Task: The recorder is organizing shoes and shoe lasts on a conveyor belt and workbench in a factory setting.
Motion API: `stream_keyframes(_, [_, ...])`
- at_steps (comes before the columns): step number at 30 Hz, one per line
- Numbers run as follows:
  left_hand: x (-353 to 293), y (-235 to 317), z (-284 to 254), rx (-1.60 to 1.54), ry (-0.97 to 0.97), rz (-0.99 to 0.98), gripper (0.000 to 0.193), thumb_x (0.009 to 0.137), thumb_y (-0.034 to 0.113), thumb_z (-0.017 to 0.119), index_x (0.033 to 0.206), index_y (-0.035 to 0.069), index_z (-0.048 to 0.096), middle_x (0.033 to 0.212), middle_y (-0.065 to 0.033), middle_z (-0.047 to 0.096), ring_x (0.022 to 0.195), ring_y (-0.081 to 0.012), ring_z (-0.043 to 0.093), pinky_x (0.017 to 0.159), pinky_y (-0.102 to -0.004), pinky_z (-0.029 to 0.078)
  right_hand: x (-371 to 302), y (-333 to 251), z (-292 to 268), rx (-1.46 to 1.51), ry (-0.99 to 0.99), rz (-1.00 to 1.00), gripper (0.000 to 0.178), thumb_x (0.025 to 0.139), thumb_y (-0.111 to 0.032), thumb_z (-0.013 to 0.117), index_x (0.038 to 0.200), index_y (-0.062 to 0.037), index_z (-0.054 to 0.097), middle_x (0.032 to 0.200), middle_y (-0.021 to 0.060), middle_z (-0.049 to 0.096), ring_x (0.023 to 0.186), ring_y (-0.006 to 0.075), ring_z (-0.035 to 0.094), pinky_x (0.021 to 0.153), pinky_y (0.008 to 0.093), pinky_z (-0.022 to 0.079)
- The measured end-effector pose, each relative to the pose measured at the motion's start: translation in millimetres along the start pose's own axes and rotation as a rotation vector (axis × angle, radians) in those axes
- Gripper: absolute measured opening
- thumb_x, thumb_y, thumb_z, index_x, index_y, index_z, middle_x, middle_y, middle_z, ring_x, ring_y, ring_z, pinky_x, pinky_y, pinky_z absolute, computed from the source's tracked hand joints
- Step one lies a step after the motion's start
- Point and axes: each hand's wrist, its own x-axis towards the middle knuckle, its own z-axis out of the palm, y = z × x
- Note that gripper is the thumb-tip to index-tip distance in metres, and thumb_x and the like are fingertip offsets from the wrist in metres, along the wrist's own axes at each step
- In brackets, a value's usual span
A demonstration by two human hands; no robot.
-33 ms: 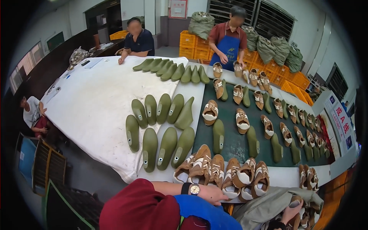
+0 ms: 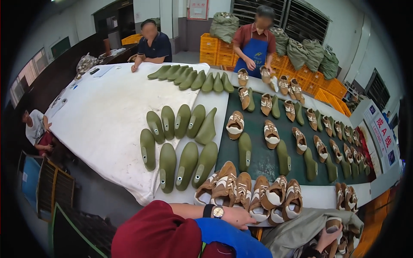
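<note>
1. A workshop with orange crates (image 2: 217, 47) and stuffed sacks (image 2: 226, 25) along the back wall; a long table (image 2: 99, 116) draped in white cloth on its left side and a dark green belt (image 2: 262, 159) on its right; olive green shoe lasts (image 2: 180, 142) lie in rows on the cloth, and tan-and-white shoe uppers (image 2: 235, 124) sit alternately with lasts along the belt.

2. Two co-workers stand at the far end, one in a dark shirt (image 2: 155, 46) leaning on the table, one in a blue apron (image 2: 254, 53) handling shoes there; a third person sits low at the left edge.

3. A crowded cluster of lasted shoes (image 2: 249, 193) stands at the near edge of the table, packed against one another.

4. Risk: the cluster is tight and close to the edge, so a nudge from the wrist could, in my judgement, tip one off or topple its neighbours.

5. The left hand (image 2: 238, 217), with a wristwatch (image 2: 218, 211), lies flat at the table edge just below the cluster, fingers loose and holding nothing; whether it touches a shoe I cannot tell.

6. The right hand (image 2: 329, 238) is low at the right, closed around a tan shoe (image 2: 333, 224) above a grey cloth (image 2: 301, 228).
</note>
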Motion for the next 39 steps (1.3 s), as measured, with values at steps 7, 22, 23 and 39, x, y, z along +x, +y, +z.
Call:
stream_keyframes(7, [2.7,-2.9,1.2,0.006,-0.029,0.006,0.044,0.084,0.021,0.058,0.12,-0.001,0.047,0.091,-0.0221,0.06,0.086,-0.0388,0.059,0.075,-0.046,0.047,-49.3,-74.9,-61.6,0.215,0.043,0.095,0.07,0.068,-0.008,0.077,0.129,-0.002,0.042,0.119,0.0201,0.052,0.103,0.0319,0.053,0.088,0.0387,0.043])
stream_keyframes(22, [-1.6,1.3,-2.7,-0.001,-0.055,0.029,0.04,0.083,0.022,0.059,0.115,0.0,0.05,0.085,-0.0211,0.059,0.082,-0.0392,0.058,0.072,-0.0462,0.046,-113.0,-89.4,-53.3,-0.132,-0.242,-0.222,0.098,0.061,-0.036,0.084,0.135,0.0044,0.034,0.129,0.0275,0.042,0.118,0.0408,0.043,0.1,0.0433,0.035])
stream_keyframes(23, [-1.9,1.3,-2.3,0.019,-0.068,0.005,0.04,0.083,0.022,0.059,0.115,0.0,0.05,0.085,-0.021,0.06,0.082,-0.0391,0.058,0.072,-0.0458,0.046,-113.2,-92.8,-52.4,-0.145,-0.25,-0.229,0.097,0.061,-0.037,0.084,0.134,0.0032,0.034,0.127,0.0277,0.043,0.116,0.0417,0.043,0.099,0.0446,0.036])
stream_keyframes(39, [-8.3,1.8,-1.7,0.003,-0.031,0.042,0.036,0.079,0.022,0.061,0.105,-0.001,0.053,0.088,-0.0213,0.062,0.084,-0.0396,0.06,0.072,-0.0464,0.048,-124.9,-113.3,-56.7,-0.313,-0.552,0.201,0.074,0.074,-0.05,0.07,0.13,-0.0103,0.044,0.119,0.0248,0.047,0.107,0.0409,0.049,0.087,0.0483,0.043])
